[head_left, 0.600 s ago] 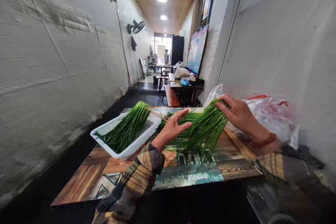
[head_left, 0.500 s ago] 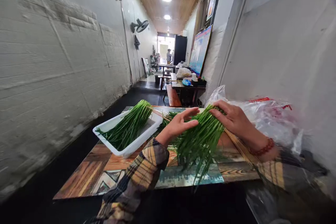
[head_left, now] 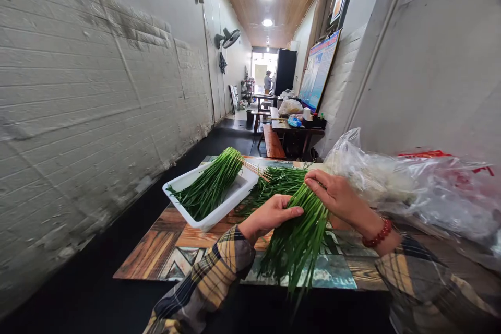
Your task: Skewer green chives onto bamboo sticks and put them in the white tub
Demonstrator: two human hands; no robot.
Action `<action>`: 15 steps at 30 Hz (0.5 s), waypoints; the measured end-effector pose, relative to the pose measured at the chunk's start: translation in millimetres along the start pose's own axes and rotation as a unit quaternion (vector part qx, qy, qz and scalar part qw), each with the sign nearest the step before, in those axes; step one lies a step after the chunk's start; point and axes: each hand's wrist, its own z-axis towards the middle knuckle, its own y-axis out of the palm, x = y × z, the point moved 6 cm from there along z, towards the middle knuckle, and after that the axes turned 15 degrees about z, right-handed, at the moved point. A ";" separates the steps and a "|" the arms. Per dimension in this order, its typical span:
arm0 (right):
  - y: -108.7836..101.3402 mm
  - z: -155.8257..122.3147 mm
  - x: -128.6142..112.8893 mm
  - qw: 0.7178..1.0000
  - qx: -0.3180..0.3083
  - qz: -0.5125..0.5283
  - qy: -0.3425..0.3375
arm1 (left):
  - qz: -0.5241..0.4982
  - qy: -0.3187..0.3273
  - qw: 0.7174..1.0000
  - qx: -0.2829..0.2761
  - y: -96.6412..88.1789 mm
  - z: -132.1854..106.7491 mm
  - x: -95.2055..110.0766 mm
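Pale walls (head_left: pixel 78 88) flanked the narrow room, and before me stood the wood-patterned table (head_left: pixel 144 250). Clear plastic bags (head_left: pixel 438 188) lay heaped at its right, and a white tray (head_left: pixel 219 216) of cut greens (head_left: pixel 209 182) sat toward its left. Above the table's near part, I held another bundle of greens (head_left: pixel 295 242), leaves hanging downward. My right hand (head_left: pixel 336 193) gripped its stem end, as before; my left hand (head_left: pixel 270 217), open beside the stalks half a second earlier, had now closed around them.
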 end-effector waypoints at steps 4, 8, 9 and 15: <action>11.3 10.5 6.5 1.000 0.008 0.019 0.006 | -0.050 -0.001 0.999 -0.010 -5.3 -7.4 -14.5; 22.5 22.3 5.7 0.999 0.001 0.038 -0.004 | -0.085 -0.033 0.995 -0.033 -10.7 -20.1 -35.1; 24.5 26.1 4.3 0.999 0.004 0.047 -0.007 | -0.088 -0.044 0.995 -0.035 -12.4 -24.9 -39.7; 41.2 53.6 10.5 0.989 0.015 0.140 0.043 | -0.082 -0.105 0.987 0.085 -51.8 -66.1 -49.1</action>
